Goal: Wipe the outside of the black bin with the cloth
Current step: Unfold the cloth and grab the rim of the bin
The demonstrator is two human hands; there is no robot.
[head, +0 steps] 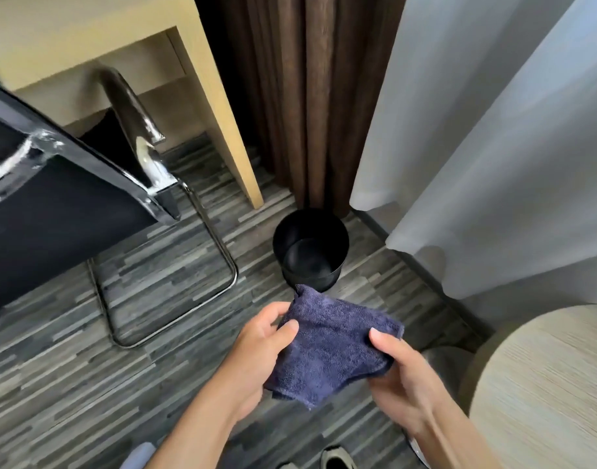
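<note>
The round black bin stands upright on the striped floor, in front of the brown curtain, and looks empty inside. Nearer to me, both hands hold a dark blue cloth spread between them, above the floor. My left hand pinches its left edge and my right hand pinches its right edge. The cloth's far corner overlaps the bin's near side in view; it hangs well short of the bin.
A black chair with a chrome frame stands to the left, beside a light wooden desk leg. A brown curtain and white sheer curtains hang behind and right. A round beige tabletop sits at the lower right.
</note>
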